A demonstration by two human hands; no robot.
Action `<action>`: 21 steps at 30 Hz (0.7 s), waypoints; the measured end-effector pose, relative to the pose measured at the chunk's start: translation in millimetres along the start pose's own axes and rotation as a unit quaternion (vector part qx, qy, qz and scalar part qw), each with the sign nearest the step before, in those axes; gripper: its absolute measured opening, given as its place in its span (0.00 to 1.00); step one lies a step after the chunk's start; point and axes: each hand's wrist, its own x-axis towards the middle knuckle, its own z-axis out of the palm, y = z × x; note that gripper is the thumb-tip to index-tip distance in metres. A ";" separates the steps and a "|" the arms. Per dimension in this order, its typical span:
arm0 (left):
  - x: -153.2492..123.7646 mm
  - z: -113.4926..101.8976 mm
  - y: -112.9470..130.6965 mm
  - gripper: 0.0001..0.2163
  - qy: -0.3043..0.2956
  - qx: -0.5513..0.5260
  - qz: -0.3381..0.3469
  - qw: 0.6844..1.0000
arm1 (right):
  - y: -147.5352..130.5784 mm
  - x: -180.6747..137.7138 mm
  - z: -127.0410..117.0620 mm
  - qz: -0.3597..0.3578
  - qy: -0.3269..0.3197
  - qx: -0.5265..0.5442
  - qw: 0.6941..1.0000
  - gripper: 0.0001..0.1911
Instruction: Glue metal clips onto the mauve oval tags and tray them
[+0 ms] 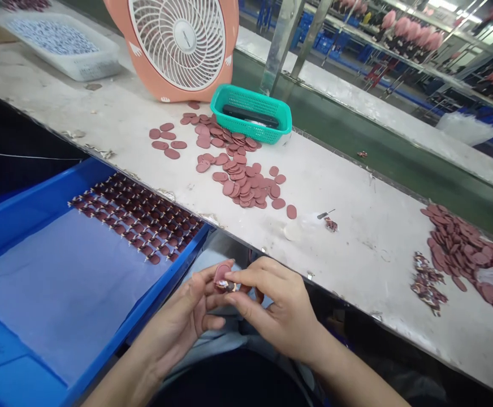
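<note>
Over my lap, my left hand (191,302) holds a dark pink oval disc (221,273) between its fingers. A small figure piece (228,286) with dark, white and tan parts is at the disc's lower edge. My right hand (272,299) pinches this small piece with thumb and forefinger; whether it is fixed to the disc I cannot tell. On the bench ahead lies a loose pile of similar oval discs (246,181). To my left, a blue tray (168,297) holds rows of dark red discs with small figures (145,217).
An orange fan (185,39) stands at the back beside a green basket (250,113) holding a dark object. A white tub (77,56) of small pieces is far left. More discs (462,249) and small figures (428,282) lie right. The bench edge (272,257) runs before me.
</note>
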 end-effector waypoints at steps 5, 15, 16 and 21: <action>-1.7 -5.7 -3.2 0.16 0.166 0.089 0.228 0.955 | 12.5 -4.7 35.1 -0.099 0.097 -0.154 0.978 0.09; -3.0 -52.2 14.6 0.20 0.304 0.256 0.242 0.885 | 14.8 7.5 82.0 -0.162 0.059 -0.152 0.973 0.09; -1.7 -65.4 20.2 0.21 0.325 0.302 0.231 0.866 | 12.8 6.0 78.4 -0.174 0.048 -0.148 0.972 0.10; 19.3 -130.3 50.3 0.18 0.362 0.501 0.154 0.771 | 16.1 -11.8 54.2 -0.166 0.027 -0.146 0.975 0.11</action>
